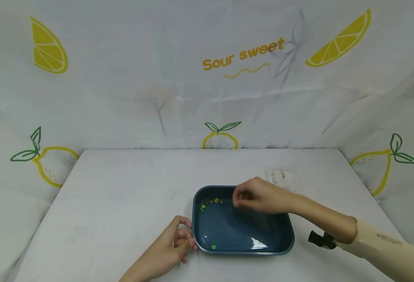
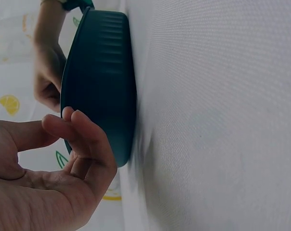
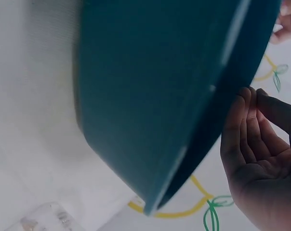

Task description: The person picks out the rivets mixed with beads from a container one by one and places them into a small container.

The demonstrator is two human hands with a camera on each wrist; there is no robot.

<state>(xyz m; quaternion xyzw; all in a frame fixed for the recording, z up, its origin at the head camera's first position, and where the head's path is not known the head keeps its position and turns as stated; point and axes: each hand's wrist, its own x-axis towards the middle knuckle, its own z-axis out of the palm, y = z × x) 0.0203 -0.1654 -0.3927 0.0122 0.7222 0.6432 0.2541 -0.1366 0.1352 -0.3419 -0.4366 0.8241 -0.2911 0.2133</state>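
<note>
A dark teal rectangular tray point(image 1: 287, 229) lies on the white table. Several small green and brown beads point(image 1: 212, 201) sit in its far left corner, and one green bead point(image 1: 213, 246) lies near the front rim. My left hand point(image 1: 189, 235) rests against the tray's front left corner. In the left wrist view, the left hand point(image 2: 59, 125) has loosely curled fingers that touch the tray point(image 2: 102, 72) on its outer wall without wrapping it. My right hand point(image 1: 237, 200) hovers over the tray's far side, fingertips drawn downward. In the right wrist view, the right hand point(image 3: 261, 110) shows nothing between thumb and fingers, beside the tray point(image 3: 150, 96).
A clear plastic bag point(image 1: 282, 178) with something small inside lies on the table behind the right hand. White cloth with lemon prints point(image 1: 48, 51) walls the table at the back and both sides. A black wrist mount point(image 1: 319, 239) sits on my right forearm.
</note>
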